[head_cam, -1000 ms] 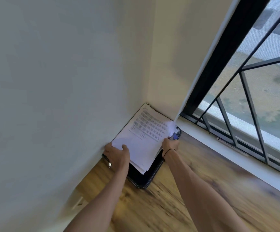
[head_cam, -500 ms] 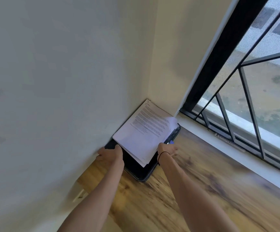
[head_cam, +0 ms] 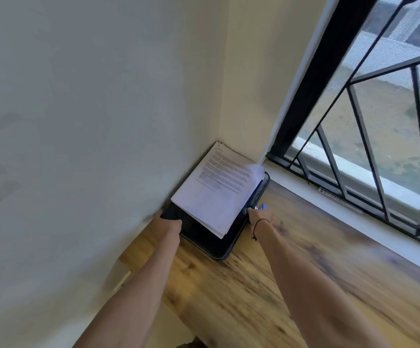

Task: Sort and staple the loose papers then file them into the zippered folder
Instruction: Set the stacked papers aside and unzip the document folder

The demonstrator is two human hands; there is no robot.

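White papers [head_cam: 216, 197] carry lines of black print. The folder [head_cam: 211, 239] beneath is black. The surface [head_cam: 279, 285] is honey-brown wood grain with darker streaks. Walls [head_cam: 91, 121] are cream, the window bars [head_cam: 359, 136] black.

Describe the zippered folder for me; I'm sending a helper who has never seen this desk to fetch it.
Find the corner where the cream wall meets the barred window. There, on the wooden desk, lies a flat black folder with rounded corners. It is the only dark thing there, and the stack of printed papers lies on top of it.
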